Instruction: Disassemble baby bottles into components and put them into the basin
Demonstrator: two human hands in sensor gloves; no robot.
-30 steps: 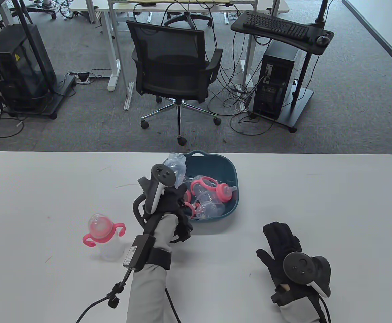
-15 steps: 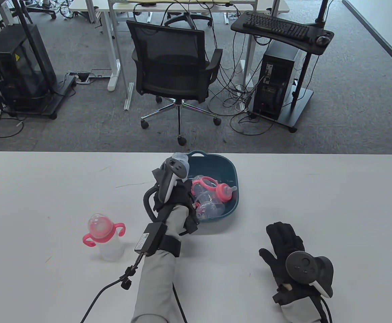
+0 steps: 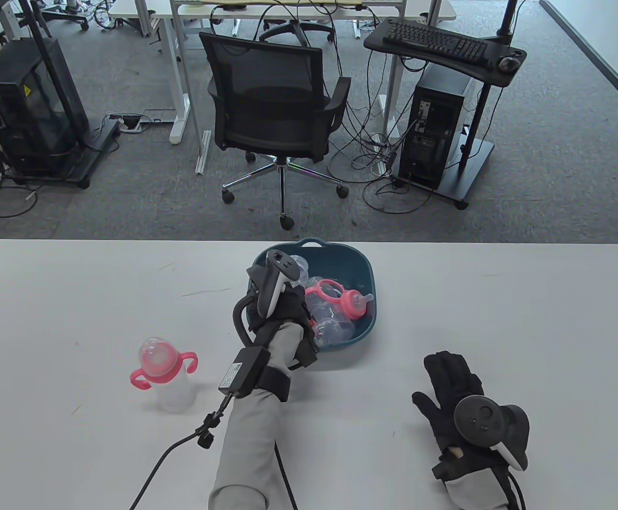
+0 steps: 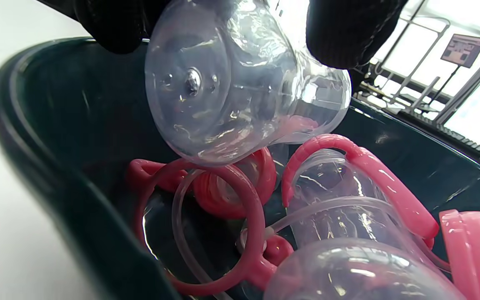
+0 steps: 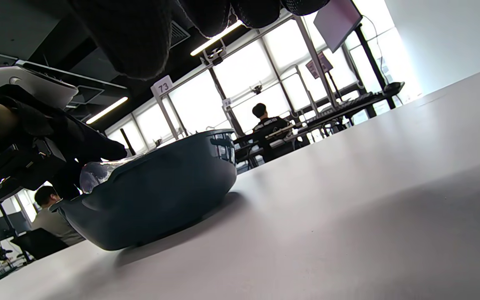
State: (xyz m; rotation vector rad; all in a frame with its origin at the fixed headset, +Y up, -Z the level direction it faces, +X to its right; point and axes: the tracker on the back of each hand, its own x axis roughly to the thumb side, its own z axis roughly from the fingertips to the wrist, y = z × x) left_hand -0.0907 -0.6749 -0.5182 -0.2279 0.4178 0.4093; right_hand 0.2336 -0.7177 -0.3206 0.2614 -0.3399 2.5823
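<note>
Clear bottle body (image 4: 240,83) held in left hand (image 3: 280,308) grip, over basin (image 3: 359,265)

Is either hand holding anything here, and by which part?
The left hand holds a clear bottle body by its sides, fingers around it, base toward the wrist camera, over the basin. The right hand lies flat on the table, holding nothing.

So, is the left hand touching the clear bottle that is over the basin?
Touching. In the left wrist view the gloved fingers of the left hand press on both sides of the clear bottle, which hangs above the parts in the basin.
</note>
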